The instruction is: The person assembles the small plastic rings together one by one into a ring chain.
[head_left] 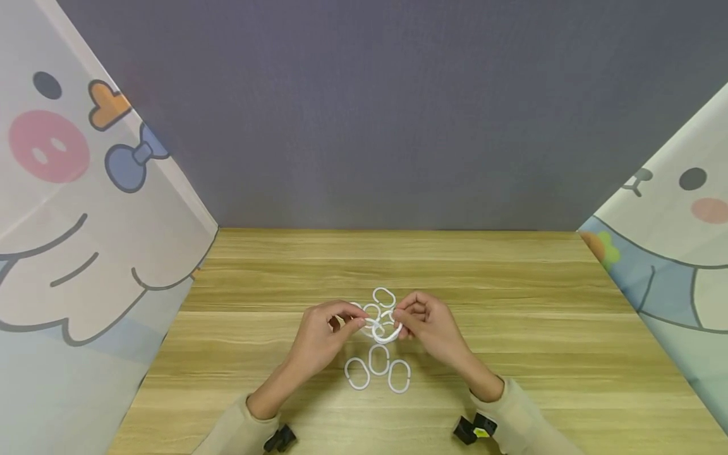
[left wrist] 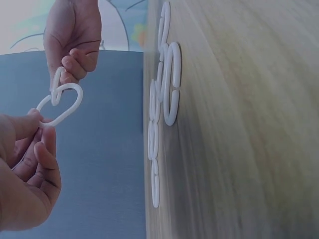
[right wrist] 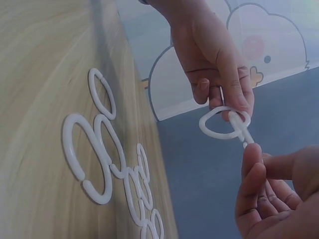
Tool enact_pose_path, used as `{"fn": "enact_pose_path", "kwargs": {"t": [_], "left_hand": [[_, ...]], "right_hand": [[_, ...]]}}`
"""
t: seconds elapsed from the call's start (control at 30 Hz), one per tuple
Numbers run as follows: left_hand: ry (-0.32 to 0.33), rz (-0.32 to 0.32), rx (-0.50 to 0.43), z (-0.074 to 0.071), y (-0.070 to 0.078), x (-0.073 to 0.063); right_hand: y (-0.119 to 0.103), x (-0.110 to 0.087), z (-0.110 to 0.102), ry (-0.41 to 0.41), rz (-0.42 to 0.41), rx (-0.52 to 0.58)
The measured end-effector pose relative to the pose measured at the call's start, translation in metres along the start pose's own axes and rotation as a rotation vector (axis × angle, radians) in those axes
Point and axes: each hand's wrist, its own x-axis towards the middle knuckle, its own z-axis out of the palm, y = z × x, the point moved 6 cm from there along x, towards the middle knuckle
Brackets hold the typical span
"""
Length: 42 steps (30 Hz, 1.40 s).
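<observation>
My left hand (head_left: 321, 333) pinches a white plastic oval link (left wrist: 76, 105) between thumb and fingertips. In my right hand (head_left: 430, 325) a second white oval link (right wrist: 243, 132) is pinched the same way. The two links cross one another in the air above the table, and in the left wrist view one appears to pass through the other. Whether the gap in either link is at the crossing cannot be made out. Fingertips cover part of both links.
Three loose white links, a left one (head_left: 357, 373), a middle one (head_left: 370, 360) and a right one (head_left: 409, 377), lie on the wooden table (head_left: 512, 284) nearer the person. Several more, including a far link (head_left: 383, 289), lie behind the hands. A grey panel (head_left: 398, 126) stands at the back.
</observation>
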Motion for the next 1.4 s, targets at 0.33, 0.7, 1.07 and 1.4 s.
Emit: {"fn": "enact_pose_path", "kwargs": {"t": [0.33, 0.7, 1.07, 1.4], "left_hand": [[0.011, -0.016, -0.025, 0.0, -0.005, -0.001], [-0.04, -0.077, -0.097, 0.004, -0.008, -0.004], [-0.093, -0.143, -0.161, 0.008, -0.011, -0.004], [-0.049, -0.114, -0.155, 0.007, -0.011, -0.003]], "right_hand": [[-0.005, 0.0, -0.002, 0.016, -0.037, 0.053], [-0.006, -0.003, -0.003, 0.048, -0.054, 0.057], [-0.003, -0.003, 0.002, 0.017, -0.063, 0.066], [-0.003, -0.005, 0.005, -0.022, -0.086, 0.084]]}}
